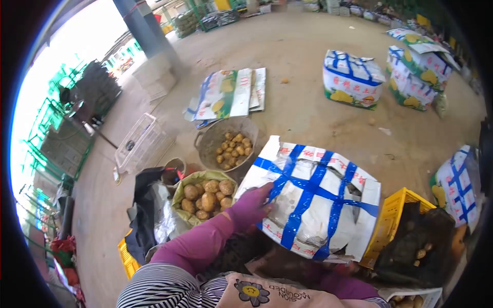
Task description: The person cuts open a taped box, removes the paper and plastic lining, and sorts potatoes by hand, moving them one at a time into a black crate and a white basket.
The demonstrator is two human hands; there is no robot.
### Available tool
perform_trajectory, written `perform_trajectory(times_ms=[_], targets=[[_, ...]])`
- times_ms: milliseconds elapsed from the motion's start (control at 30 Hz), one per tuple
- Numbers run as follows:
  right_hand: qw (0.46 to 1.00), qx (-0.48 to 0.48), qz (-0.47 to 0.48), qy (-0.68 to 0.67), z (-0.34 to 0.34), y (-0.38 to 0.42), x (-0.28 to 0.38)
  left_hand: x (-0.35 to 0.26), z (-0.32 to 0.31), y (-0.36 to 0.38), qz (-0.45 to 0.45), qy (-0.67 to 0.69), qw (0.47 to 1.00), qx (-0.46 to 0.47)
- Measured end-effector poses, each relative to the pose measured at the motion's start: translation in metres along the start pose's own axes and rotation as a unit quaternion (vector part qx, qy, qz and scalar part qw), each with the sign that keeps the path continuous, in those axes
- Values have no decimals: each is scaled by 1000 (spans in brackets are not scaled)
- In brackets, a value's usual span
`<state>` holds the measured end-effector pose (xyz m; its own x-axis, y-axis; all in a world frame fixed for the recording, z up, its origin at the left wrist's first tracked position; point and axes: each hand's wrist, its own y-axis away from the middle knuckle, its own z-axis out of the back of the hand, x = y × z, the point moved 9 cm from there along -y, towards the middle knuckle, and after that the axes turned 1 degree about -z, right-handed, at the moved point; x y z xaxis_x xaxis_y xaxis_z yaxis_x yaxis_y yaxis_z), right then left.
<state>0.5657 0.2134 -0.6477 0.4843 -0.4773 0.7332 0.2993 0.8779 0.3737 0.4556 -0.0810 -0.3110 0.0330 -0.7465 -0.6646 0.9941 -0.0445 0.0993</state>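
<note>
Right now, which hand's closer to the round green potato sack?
Left. The purple-gloved left hand is beside the sack; the right hand is farther, at the near edge of the white, blue-taped cardboard box.

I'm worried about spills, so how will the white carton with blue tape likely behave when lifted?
The carton may flex, since its top looks creased and gapped. The blue tape crossing it should help keep it closed, though tipping could spill something. Its contents are mostly hidden, so weight is uncertain.
</note>
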Motion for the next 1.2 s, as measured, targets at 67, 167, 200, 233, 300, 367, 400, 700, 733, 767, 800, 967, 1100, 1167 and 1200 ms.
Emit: perform_trajectory(times_ms=[67,167,200,233,300,367,400,700,733,767,800,967,1100,1167,1200], targets=[[998,31,4,-50,35,3,58,1,7,15,9,-129,992,-16],[978,42,63,-194,104,13,158,4,8,24,-9,-243,970,-17],[975,21,66,-212,126,25,185,6,10,30,-6,-251,968,-14],[971,-3,70,-230,147,40,212,6,13,33,-4,-260,965,-9],[972,-55,113,-197,185,61,238,6,16,36,-3,-274,961,21],[973,-89,194,-94,210,75,253,11,17,45,15,-285,956,72],[980,-95,93,-147,220,86,244,9,17,51,7,-320,945,73],[943,-253,-44,211,305,52,260,16,25,81,-50,-253,966,-15],[940,-226,-77,243,300,40,262,17,27,81,-57,-239,969,-24],[934,-200,-108,275,298,31,265,18,27,81,-64,-225,972,-34],[926,-166,-145,307,296,22,268,20,26,81,-70,-217,973,-43],[913,-101,-175,353,290,-21,278,25,32,81,-72,-165,981,-75],[973,-98,-97,183,290,-59,293,22,35,82,-47,-159,983,-81],[987,-49,-150,-33,277,-53,290,18,40,84,-31,-152,986,-69],[987,-57,-109,-108,277,-44,295,18,40,84,-24,-147,987,-63]])
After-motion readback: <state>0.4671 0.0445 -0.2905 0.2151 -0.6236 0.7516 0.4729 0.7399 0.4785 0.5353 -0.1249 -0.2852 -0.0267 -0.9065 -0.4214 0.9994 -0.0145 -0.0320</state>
